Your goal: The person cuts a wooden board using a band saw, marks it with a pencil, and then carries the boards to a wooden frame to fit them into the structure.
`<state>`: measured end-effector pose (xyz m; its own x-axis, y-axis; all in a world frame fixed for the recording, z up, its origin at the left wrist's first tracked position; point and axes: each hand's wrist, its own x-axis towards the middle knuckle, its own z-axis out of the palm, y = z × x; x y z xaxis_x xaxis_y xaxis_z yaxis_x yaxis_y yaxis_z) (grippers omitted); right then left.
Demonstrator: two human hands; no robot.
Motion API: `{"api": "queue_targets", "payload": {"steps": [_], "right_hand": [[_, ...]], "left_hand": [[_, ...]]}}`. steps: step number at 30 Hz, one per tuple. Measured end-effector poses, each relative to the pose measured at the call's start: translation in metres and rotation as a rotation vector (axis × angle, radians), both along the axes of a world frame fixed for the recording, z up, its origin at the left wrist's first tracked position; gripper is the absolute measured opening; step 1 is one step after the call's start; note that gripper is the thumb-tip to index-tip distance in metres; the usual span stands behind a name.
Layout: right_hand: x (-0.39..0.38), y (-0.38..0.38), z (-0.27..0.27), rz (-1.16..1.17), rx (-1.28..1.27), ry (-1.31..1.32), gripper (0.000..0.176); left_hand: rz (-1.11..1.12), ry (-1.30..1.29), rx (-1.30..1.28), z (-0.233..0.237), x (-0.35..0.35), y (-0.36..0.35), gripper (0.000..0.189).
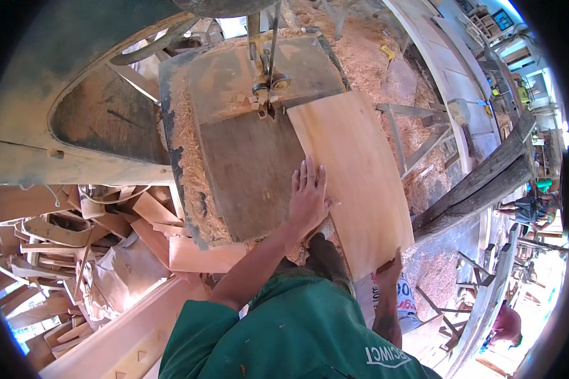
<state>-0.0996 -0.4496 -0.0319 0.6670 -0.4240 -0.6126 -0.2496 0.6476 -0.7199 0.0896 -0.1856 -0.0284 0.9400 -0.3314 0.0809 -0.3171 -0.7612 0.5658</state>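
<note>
A pale wooden board [354,170] lies flat on the band saw table [246,164], its far left corner close to the saw blade and guide [265,88]. My left hand [308,197] presses flat on the board's left edge, fingers together and pointing toward the blade. My right hand [389,270] grips the board's near edge at the lower right corner. My green sleeve and shirt [297,328] fill the bottom of the view.
Sawdust [186,139] covers the saw table's left side and the floor behind. A heap of wood offcuts [88,240] lies at the left. The big saw wheel housing [101,114] stands at upper left. Heavy beams [480,183] and other people [531,208] are at the right.
</note>
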Motion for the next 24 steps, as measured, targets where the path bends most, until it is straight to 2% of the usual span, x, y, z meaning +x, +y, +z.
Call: {"api": "queue_targets", "payload": {"steps": [3,5,7,9,13,16,20,22,23,24], "right_hand": [[0.015,-0.036,0.005,-0.086,0.014,0.031,0.044],[0.020,-0.060,-0.004,0.020,0.010,-0.093,0.044],[0.028,-0.054,0.001,0.065,0.004,-0.134,0.043],[0.030,-0.049,-0.002,-0.018,-0.232,-0.082,0.037],[0.017,-0.056,-0.012,0.025,-0.229,-0.079,0.035],[0.004,-0.063,-0.014,0.238,-0.243,-0.090,0.030],[-0.001,-0.060,-0.012,0.207,-0.229,-0.133,0.027],[-0.004,-0.071,-0.019,0.120,-0.208,-0.123,0.027],[-0.006,-0.078,-0.022,0.124,-0.205,-0.128,0.027],[-0.009,-0.085,-0.023,0.138,-0.214,-0.146,0.028]], "left_hand": [[0.014,-0.023,-0.011,-0.003,0.001,0.000,0.084],[0.038,-0.033,-0.017,0.000,0.002,-0.001,0.084],[0.041,0.032,-0.014,0.002,0.005,-0.001,0.084],[0.074,0.031,-0.041,0.002,0.003,0.000,0.084],[0.145,0.001,-0.077,-0.015,-0.003,-0.006,0.084],[0.153,0.024,-0.039,-0.022,-0.015,-0.007,0.084],[0.132,0.088,-0.068,-0.018,-0.046,-0.002,0.083],[-0.018,0.092,0.104,0.005,-0.060,0.000,0.082],[-0.012,0.088,0.108,0.018,-0.065,0.000,0.082],[-0.142,0.158,0.201,0.033,-0.070,0.001,0.082]]}}
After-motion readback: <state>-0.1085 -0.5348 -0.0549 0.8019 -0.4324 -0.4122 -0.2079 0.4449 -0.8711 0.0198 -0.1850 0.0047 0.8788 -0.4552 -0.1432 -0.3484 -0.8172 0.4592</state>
